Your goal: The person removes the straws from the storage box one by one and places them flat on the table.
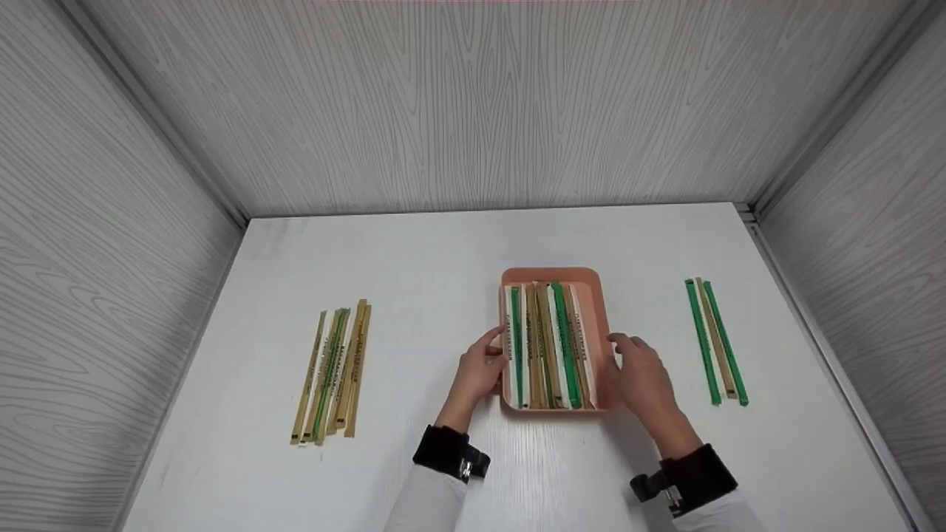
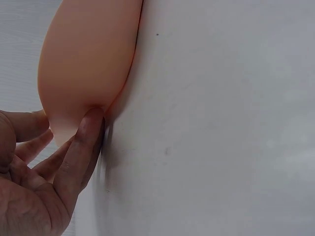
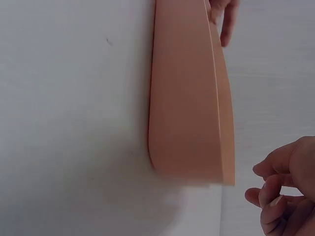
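A salmon-pink rectangular tray (image 1: 602, 373) stands on the white table, holding a row of slim printed paper-wrapped sticks (image 1: 547, 343) in green, brown and white. My left hand (image 1: 479, 369) grips the tray's left side. In the left wrist view, its fingers (image 2: 89, 128) reach the rim and the lower edge of the wall. At the tray's right side is my right hand (image 1: 641, 377). The right wrist view shows that hand (image 3: 288, 189) a little apart from the tray wall (image 3: 184, 108), fingers loosely bent and nothing between them.
On the left lies a bunch of brown, green and white sticks (image 1: 332, 377). Two green sticks (image 1: 703, 343) and a brown stick (image 1: 717, 340) lie on the right. Grey wood-grain panels (image 1: 473, 111) enclose the table (image 1: 414, 251) at the back and both sides.
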Demonstrator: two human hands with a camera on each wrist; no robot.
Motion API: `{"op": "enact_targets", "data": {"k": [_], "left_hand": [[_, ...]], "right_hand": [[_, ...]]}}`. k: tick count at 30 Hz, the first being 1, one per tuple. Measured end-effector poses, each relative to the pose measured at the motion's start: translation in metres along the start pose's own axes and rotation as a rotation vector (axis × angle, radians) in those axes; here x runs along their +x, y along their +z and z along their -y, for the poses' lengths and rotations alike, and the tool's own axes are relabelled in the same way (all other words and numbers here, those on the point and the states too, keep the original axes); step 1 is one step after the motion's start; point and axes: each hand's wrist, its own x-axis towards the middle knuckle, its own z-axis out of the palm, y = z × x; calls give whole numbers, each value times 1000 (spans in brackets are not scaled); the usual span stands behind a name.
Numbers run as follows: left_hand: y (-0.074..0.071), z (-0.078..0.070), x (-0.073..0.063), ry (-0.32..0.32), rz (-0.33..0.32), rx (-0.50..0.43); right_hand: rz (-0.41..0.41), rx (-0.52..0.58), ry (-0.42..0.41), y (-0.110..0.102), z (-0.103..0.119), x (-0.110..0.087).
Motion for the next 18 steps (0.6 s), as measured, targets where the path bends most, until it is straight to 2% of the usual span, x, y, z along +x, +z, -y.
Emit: {"op": "enact_targets", "data": {"k": [5,8,14,18], "left_hand": [[0,0,0,11,-7,19],[-1,0,-1,15,-11,26],[-1,0,-2,51,-11,57],[-2,-1,-2,45,-10,54]], "right_hand": [[112,-31,-32,15,20,0],[131,-92,-61,25,23,2],[76,-195,-126,44,17,6],[46,-204,-137,50,14,5]]}}
